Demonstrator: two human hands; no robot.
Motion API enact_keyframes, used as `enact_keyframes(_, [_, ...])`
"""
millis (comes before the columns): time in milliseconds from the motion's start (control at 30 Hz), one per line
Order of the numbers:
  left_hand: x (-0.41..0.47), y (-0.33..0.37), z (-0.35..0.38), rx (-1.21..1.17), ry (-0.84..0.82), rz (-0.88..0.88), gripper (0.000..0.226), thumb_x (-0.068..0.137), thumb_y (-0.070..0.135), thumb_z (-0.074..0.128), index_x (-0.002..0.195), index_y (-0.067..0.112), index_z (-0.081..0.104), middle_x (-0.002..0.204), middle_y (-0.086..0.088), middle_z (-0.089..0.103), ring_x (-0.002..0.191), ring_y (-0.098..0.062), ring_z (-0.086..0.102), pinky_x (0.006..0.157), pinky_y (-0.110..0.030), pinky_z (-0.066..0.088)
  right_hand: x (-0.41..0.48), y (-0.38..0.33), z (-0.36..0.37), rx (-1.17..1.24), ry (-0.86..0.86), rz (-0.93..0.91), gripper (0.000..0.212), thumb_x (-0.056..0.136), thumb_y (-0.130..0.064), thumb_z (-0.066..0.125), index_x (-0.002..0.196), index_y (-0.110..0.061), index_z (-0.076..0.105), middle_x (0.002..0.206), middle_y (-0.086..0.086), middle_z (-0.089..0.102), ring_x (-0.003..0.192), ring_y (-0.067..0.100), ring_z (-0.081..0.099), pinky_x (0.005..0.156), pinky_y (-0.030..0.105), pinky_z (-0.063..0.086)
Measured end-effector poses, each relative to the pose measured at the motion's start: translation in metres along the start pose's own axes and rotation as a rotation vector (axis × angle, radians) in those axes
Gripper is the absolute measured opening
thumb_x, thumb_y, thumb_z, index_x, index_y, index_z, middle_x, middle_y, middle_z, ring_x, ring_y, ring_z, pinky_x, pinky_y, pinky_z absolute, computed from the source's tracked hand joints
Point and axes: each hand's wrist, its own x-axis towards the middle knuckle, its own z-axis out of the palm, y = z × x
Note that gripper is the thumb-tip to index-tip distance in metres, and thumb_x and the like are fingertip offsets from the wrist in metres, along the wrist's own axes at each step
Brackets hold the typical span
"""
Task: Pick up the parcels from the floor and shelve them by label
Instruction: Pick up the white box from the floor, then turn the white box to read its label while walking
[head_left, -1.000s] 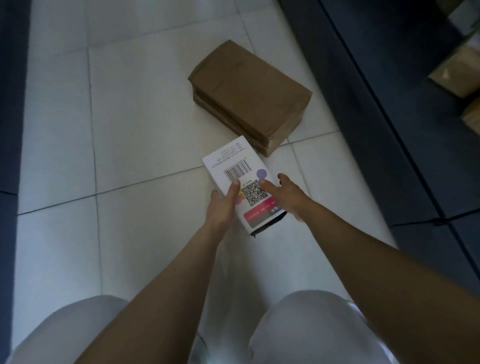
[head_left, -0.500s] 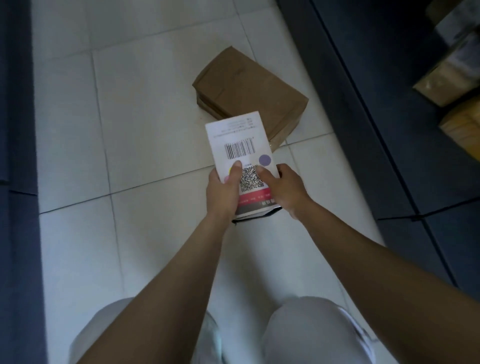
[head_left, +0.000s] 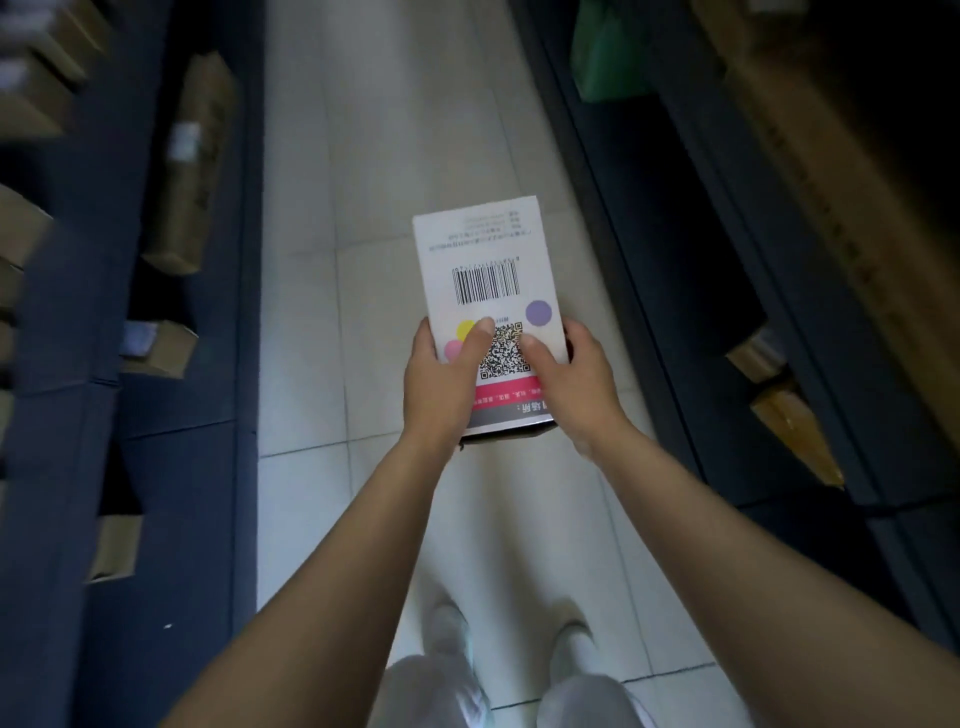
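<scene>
I see the white parcel (head_left: 493, 312) held up in front of me over the aisle, its printed face toward the camera with a barcode, a QR code, a purple dot, yellow and pink dots, and a pink band along the near end. My left hand (head_left: 441, 384) has its grip closed on the parcel's near left corner, thumb pressed flat beside the QR code; my right hand (head_left: 576, 384) grips the near right corner the same way, thumb on the face, fingers wrapped under. The parcel is well clear of the floor (head_left: 363, 156), which is pale square tile with thin grout lines running down a narrow aisle. My feet in light shoes (head_left: 452, 634) stand on it below the forearms. Dark blue shelving (head_left: 67, 364) closes in on the left, carrying brown cardboard boxes (head_left: 192, 161) on several levels, one with a white label. More dark shelving (head_left: 727, 260) lines the right, holding a green package (head_left: 608, 52) at the top and tan cartons (head_left: 795, 431) lower down. The left boxes are blurred, so I can't read their labels.
</scene>
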Motion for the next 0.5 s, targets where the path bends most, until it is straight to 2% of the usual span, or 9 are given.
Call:
enact_keyframes(100, [-0.026, 0.081, -0.016, -0.004, 0.017, 0.075, 0.033, 0.086, 0.035, 0.069, 0.117, 0.027, 0.058, 0.098, 0.013, 0.071, 0.076, -0.001, 0.072, 0.063, -0.02, 0.056, -0.032, -0.081, -0.014, 0.0, -0.001, -0.075, 0.023, 0.095, -0.026, 0.066, 0.116, -0.02, 0.058, 0.122, 0.014, 0.068, 0.105, 0.031, 0.07, 0.093, 0.051, 0.057])
enact_keyframes(233, [-0.059, 0.187, -0.035, -0.033, 0.023, 0.146, 0.033, 0.087, 0.036, 0.068, 0.117, 0.026, 0.059, 0.104, 0.007, 0.073, 0.085, -0.01, 0.073, 0.076, -0.034, 0.06, -0.073, -0.184, -0.031, -0.014, 0.015, -0.159, 0.038, 0.094, -0.03, 0.066, 0.128, -0.014, 0.058, 0.128, 0.017, 0.063, 0.109, 0.031, 0.067, 0.097, 0.05, 0.054])
enact_keyframes(367, [-0.093, 0.276, -0.056, -0.054, 0.04, 0.237, 0.041, 0.088, 0.035, 0.068, 0.124, 0.019, 0.057, 0.112, 0.0, 0.072, 0.09, -0.015, 0.072, 0.08, -0.037, 0.06, -0.113, -0.271, -0.044, -0.004, -0.004, -0.284, 0.029, 0.094, -0.03, 0.065, 0.119, -0.018, 0.059, 0.127, 0.017, 0.062, 0.109, 0.031, 0.067, 0.099, 0.052, 0.052])
enact_keyframes(500, [-0.123, 0.341, -0.074, -0.101, 0.074, 0.318, 0.04, 0.087, 0.031, 0.069, 0.122, 0.015, 0.057, 0.111, -0.003, 0.072, 0.089, -0.016, 0.072, 0.079, -0.037, 0.06, -0.148, -0.336, -0.052, 0.007, -0.008, -0.398, 0.039, 0.093, -0.033, 0.066, 0.127, -0.015, 0.057, 0.127, 0.016, 0.062, 0.11, 0.031, 0.067, 0.098, 0.052, 0.053])
